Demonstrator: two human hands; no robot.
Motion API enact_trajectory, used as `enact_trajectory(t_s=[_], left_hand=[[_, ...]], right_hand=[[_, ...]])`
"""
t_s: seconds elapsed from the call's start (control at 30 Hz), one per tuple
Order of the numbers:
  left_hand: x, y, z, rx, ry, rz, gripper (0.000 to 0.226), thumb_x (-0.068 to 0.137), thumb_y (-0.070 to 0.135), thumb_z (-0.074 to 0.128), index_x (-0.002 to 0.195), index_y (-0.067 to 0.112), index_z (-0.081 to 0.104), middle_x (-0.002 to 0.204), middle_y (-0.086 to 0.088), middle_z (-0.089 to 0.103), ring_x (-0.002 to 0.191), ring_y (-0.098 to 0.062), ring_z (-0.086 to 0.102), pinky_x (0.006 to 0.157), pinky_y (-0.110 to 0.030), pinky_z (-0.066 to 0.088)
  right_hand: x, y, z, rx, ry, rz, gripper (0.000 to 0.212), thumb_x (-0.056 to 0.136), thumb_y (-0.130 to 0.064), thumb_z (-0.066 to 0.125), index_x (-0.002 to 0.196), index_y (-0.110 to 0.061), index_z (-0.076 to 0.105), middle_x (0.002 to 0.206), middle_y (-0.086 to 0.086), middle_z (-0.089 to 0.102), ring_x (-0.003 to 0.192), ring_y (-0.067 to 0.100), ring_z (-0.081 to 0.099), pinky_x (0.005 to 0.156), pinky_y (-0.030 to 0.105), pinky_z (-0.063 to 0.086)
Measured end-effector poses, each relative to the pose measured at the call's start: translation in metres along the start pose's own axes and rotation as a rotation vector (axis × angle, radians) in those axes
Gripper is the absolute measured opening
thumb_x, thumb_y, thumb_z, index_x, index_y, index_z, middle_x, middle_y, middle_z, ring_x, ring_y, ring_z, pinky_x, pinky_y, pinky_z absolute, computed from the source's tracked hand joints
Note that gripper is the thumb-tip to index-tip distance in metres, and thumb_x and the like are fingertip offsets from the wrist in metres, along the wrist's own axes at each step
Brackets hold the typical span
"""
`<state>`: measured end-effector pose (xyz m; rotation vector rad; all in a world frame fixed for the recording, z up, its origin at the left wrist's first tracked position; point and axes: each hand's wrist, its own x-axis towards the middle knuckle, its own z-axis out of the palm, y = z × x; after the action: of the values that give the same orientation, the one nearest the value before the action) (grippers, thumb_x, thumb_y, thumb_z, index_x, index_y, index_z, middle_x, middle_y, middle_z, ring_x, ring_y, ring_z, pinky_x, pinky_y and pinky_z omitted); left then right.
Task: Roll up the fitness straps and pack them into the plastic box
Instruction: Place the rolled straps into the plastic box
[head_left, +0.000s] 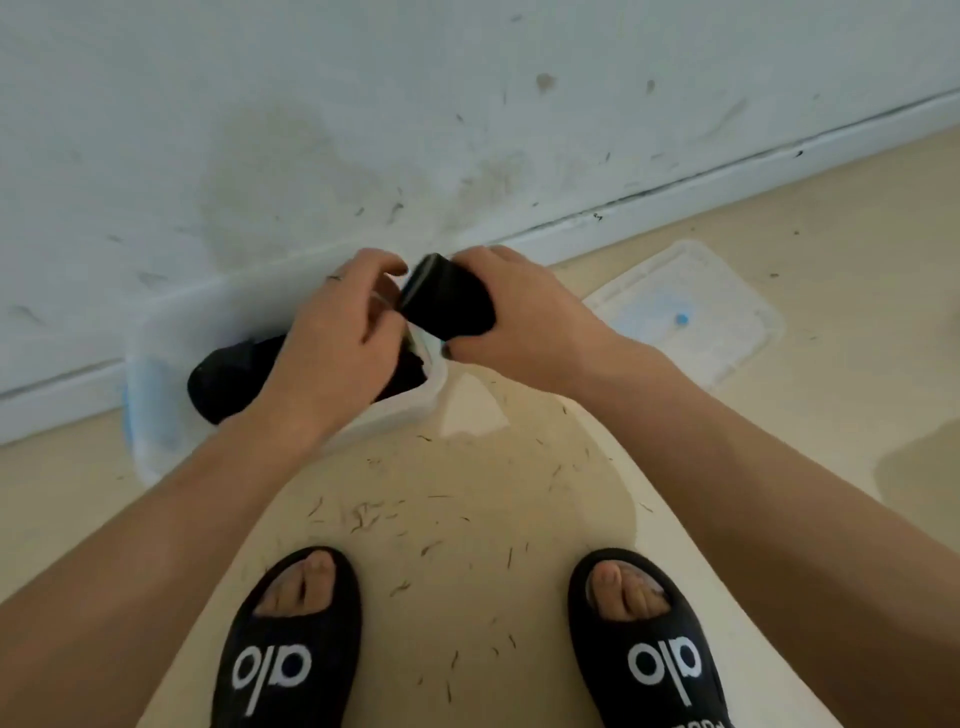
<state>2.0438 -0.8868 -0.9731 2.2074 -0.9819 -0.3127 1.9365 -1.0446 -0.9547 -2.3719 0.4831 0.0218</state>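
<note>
A clear plastic box (150, 364) stands on the floor against the wall, with black rolled straps (223, 379) lying inside it. My right hand (524, 317) grips a black rolled strap (447, 301) just above the box's right end. My left hand (337, 332) hovers over the box with its fingers curled toward the roll's left end; whether it touches the roll is unclear. My left forearm hides much of the box's inside.
The box's clear lid (691, 312) lies flat on the floor to the right, near the white baseboard (675, 197). My two feet in black slides (291, 644) stand at the bottom. Small dark debris is scattered on the beige floor.
</note>
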Motion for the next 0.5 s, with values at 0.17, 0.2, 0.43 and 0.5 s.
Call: enact_trajectory(t_s=[0.17, 0.2, 0.43, 0.5], left_hand=[[-0.017, -0.034, -0.024, -0.142, -0.002, -0.181, 0.032, 0.096, 0.014, 0.051, 0.128, 0.022, 0.052, 0.113, 0.004, 0.063, 0.102, -0.011, 0.062, 0.084, -0.029, 0.049], [-0.021, -0.041, -0.025, -0.118, -0.022, -0.191, 0.029, 0.097, 0.018, 0.054, 0.126, 0.022, 0.053, 0.113, 0.003, 0.064, 0.102, -0.012, 0.062, 0.085, -0.031, 0.049], [-0.032, -0.058, -0.014, -0.059, -0.154, -0.306, 0.019, 0.100, 0.026, 0.061, 0.117, 0.023, 0.053, 0.091, 0.007, 0.065, 0.080, -0.009, 0.064, 0.065, -0.021, 0.045], [-0.032, -0.058, -0.014, -0.051, -0.165, -0.308, 0.022, 0.099, 0.024, 0.064, 0.118, 0.023, 0.053, 0.090, 0.009, 0.064, 0.080, -0.005, 0.062, 0.066, -0.018, 0.046]], right_hand=[[0.041, -0.034, 0.038, -0.181, -0.159, -0.116, 0.050, 0.079, -0.013, 0.072, 0.127, -0.013, 0.060, 0.113, 0.004, 0.055, 0.102, 0.025, 0.060, 0.086, 0.042, 0.054], [0.043, -0.037, 0.046, -0.211, -0.178, -0.130, 0.046, 0.080, -0.012, 0.070, 0.126, -0.014, 0.061, 0.112, 0.004, 0.055, 0.101, 0.026, 0.059, 0.085, 0.043, 0.054], [0.045, -0.046, 0.064, -0.301, -0.302, -0.144, 0.024, 0.087, -0.012, 0.059, 0.111, -0.015, 0.061, 0.101, -0.001, 0.046, 0.089, 0.021, 0.052, 0.068, 0.029, 0.042], [0.044, -0.049, 0.065, -0.305, -0.320, -0.134, 0.019, 0.088, -0.012, 0.058, 0.107, -0.015, 0.060, 0.100, -0.001, 0.042, 0.088, 0.019, 0.050, 0.064, 0.025, 0.038]])
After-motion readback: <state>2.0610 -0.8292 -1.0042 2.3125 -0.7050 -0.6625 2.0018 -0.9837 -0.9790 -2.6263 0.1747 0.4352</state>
